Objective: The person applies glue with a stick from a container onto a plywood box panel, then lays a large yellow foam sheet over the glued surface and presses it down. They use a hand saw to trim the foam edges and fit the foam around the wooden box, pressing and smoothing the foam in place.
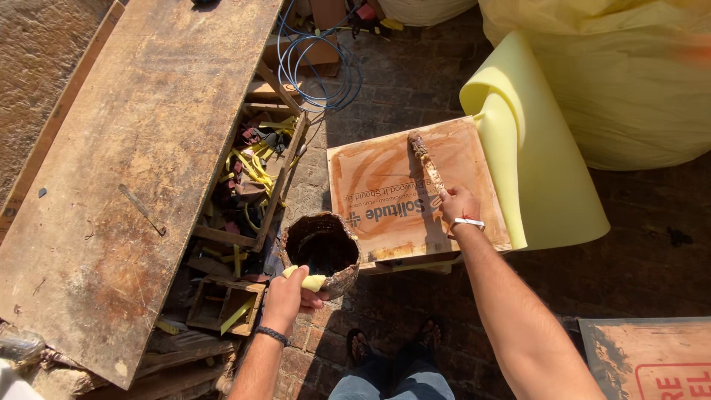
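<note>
Brick floor, sunlit. Left hand (287,296) clenches crusted pot (321,248) by its near rim through a foam scrap (307,280); heavy, sticky. Right hand (458,206) grasps stiff glue-caked brush (427,164) by its near end on plywood board (385,185).

- A long worn wooden board (141,148) lies at the left, with a thin metal strip (142,210) on it
- Wooden crates (252,185) beside the board hold yellow and dark scraps
- A coil of blue cable (315,70) lies on the brick floor (415,81)
- A bulky pale yellow sack (629,81) fills the upper right
- Another printed board (652,359) shows at the lower right corner
- Sandalled feet (392,342) stand on the bricks
</note>
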`<state>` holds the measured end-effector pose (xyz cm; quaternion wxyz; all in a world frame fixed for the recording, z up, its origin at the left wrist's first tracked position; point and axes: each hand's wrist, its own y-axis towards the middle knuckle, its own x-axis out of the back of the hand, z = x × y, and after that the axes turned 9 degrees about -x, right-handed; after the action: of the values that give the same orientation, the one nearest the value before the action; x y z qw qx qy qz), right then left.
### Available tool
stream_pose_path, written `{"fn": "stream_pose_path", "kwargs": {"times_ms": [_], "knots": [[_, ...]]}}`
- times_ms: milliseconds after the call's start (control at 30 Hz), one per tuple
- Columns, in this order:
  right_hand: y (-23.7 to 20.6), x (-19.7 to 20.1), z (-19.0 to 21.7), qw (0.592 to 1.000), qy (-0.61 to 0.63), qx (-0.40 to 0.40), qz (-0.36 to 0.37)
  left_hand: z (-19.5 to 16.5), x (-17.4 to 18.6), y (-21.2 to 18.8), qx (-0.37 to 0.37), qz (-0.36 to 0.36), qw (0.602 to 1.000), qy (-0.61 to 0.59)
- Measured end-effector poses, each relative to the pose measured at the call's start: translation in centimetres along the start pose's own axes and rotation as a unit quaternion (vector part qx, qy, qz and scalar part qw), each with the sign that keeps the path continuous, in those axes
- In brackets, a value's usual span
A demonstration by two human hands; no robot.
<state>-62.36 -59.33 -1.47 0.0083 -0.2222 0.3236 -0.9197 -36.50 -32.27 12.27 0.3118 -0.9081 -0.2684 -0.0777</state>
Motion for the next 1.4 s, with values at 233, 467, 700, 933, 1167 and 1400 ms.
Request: {"fn": "stream_pose_path", "kwargs": {"times_ms": [233,467,700,933,1167,1400], "knots": [[-4.4,-10.0,4.4,0.981,-0.167,0.086,0.046,0.1,1.5,-0.4,0.003,-0.035,0.999,-0.041],[-6.8,-9.0,-1.4,0.978,-0.152,0.081,0.117,1.3,4.4,-0.3,-0.02,-0.041,0.998,-0.042],[-18.3,-3.5,-15.6,0.978,-0.17,0.05,0.108,2.3,3.4,0.8,-0.029,-0.032,0.997,-0.06],[-21.2,-1.9,-18.5,0.952,-0.263,0.128,0.087,1.3,1.5,1.4,-0.037,0.014,0.999,-0.032],[-20.3,10.4,-23.9,0.973,-0.147,0.062,-0.169,0.3,-1.1,0.8,-0.036,0.042,0.998,-0.031],[-21.0,13.0,-27.3,0.94,-0.254,0.04,-0.226,-0.5,-3.3,0.6,-0.037,0.072,0.997,-0.004]]}}
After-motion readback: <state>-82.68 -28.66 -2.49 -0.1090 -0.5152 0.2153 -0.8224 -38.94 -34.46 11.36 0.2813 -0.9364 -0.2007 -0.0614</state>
